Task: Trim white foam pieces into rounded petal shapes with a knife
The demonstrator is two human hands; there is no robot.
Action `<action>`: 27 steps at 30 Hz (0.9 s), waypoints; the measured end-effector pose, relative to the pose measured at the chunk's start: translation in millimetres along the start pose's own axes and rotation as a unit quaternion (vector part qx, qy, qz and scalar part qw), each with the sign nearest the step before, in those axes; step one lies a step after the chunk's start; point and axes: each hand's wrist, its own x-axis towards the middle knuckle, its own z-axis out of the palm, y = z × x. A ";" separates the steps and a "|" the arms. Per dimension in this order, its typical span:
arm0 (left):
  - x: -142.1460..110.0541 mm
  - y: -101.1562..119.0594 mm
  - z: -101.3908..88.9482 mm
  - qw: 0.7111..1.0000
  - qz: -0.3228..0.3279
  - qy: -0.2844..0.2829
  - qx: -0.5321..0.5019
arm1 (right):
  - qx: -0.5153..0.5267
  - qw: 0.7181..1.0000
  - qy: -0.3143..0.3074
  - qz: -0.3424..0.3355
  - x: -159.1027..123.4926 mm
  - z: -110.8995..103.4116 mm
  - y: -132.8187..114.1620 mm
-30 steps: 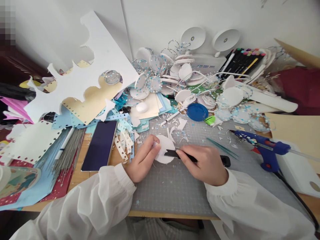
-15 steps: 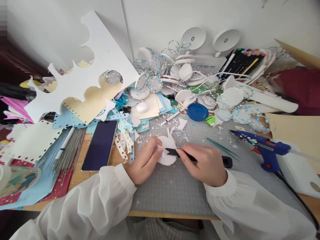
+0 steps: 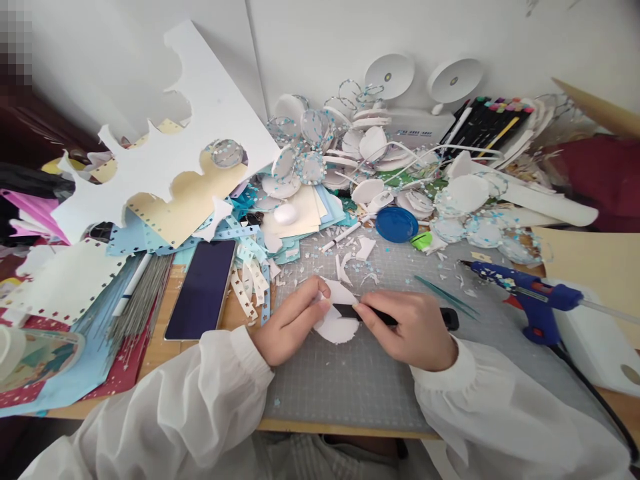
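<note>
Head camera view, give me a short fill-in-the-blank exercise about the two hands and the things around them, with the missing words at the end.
1. The left hand has the flat round white disc in its grip, over a gridded mat coloured ____.
2. The right hand has in its grip a slim cutter coloured ____.
3. The dark-screened rectangular phone lies to the ____ of both hands.
4. The blue pistol-shaped glue gun lies to the ____ of both hands.

Missing words: gray; black; left; right.
</note>
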 end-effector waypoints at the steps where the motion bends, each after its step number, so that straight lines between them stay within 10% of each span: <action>1: 0.3 -0.4 -0.3 1.000 0.001 0.003 -0.008 | 0.001 1.000 0.002 0.003 0.0 -0.1 0.0; 27: -1.1 2.7 2.3 1.000 0.006 0.005 0.014 | 0.005 0.999 0.003 -0.033 -1.6 2.3 -0.8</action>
